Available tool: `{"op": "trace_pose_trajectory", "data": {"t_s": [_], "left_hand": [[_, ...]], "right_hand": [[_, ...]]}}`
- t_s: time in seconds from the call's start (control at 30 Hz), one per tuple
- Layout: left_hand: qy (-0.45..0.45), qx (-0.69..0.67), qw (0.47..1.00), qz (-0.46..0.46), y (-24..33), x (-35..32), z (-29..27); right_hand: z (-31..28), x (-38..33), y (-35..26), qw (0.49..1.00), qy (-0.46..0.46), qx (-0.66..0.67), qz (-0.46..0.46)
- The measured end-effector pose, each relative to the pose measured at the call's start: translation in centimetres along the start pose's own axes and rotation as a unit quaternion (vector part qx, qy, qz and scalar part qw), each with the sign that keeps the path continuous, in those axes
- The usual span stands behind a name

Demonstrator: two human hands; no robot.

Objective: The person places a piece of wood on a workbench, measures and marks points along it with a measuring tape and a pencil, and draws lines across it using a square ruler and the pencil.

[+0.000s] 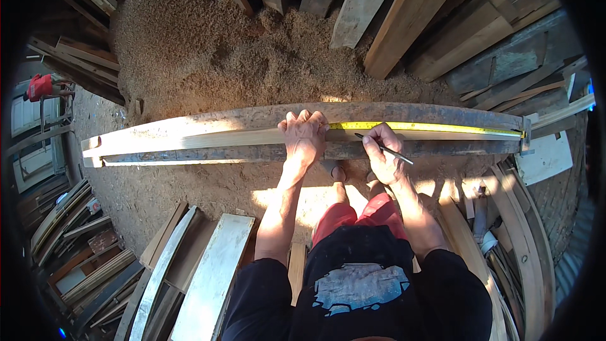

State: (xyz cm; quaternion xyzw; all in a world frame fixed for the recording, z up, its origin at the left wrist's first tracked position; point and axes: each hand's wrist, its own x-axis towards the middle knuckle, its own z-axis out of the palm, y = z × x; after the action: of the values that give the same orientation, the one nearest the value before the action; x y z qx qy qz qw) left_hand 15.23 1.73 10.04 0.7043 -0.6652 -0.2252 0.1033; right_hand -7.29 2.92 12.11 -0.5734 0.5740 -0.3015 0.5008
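Plank (pixel 189 136): left hand (pixel 304 137) flat, fingers spread, pinning yellow tape measure (pixel 429 127); right hand (pixel 382 155) beside it, fingers pinching pencil (pixel 386 149).

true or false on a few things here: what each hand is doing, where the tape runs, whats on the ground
1. The left hand presses down on the long plank. True.
2. The right hand holds a hammer. False: it holds a pencil, tip near the tape.
3. The yellow measuring tape runs from the left hand toward the plank's right end. True.
4. The tape covers the plank's left half. False: that half is bare wood.
5. The ground beyond the plank is covered in sawdust. True.
6. The plank lies across a metal workbench. False: no bench shows; loose boards lie on the ground near the person.
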Motion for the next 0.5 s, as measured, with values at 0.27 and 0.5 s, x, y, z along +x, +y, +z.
{"op": "trace_pose_trajectory", "data": {"t_s": [0.27,0.5], "left_hand": [[0.007,-0.006,1.000,0.009,-0.5,0.2,0.4],[0.013,-0.037,0.999,0.010,-0.6,0.1,0.4]], "right_hand": [[3.1,1.1,1.2,0.993,-0.006,-0.072,-0.093],[4.0,1.8,1.1,0.986,0.014,-0.098,-0.135]]}}
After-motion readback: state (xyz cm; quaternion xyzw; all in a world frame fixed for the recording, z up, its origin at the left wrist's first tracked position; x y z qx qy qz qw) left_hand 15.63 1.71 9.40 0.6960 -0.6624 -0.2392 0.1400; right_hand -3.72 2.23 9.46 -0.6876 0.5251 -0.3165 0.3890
